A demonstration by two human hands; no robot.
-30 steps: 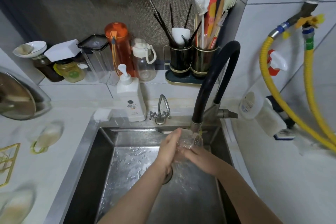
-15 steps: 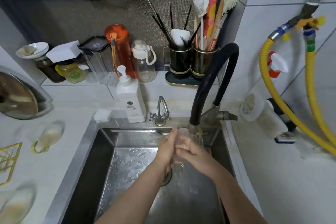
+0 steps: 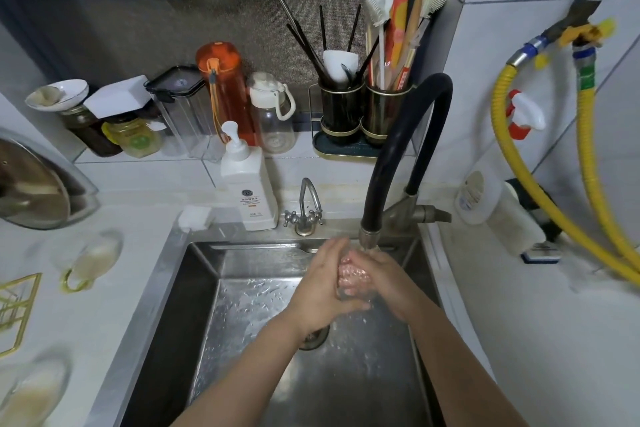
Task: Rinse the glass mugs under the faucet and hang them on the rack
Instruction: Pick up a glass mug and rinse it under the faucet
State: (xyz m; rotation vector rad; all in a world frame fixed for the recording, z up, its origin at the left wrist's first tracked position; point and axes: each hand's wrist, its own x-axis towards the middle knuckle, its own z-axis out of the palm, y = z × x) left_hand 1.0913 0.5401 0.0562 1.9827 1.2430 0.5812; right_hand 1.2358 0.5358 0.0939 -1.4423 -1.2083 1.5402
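Here, glass mug [image 3: 353, 276] held by left hand [image 3: 323, 288], right hand [image 3: 388, 279], under faucet [image 3: 398, 149]

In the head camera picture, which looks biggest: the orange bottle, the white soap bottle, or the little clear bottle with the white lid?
1. Orange bottle and white soap bottle: look alike; the soap stands nearer.
2. Clear bottle with the white lid.

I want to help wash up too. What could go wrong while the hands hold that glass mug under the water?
1. The glass mug is wet and held between the left hand and right hand over the steel sink; it might slip and crack.
2. It sits right under the faucet nozzle, so lifting it carelessly could knock glass on metal.
3. Another mug waits on the counter near the sink's edge; a passing arm could bump it.
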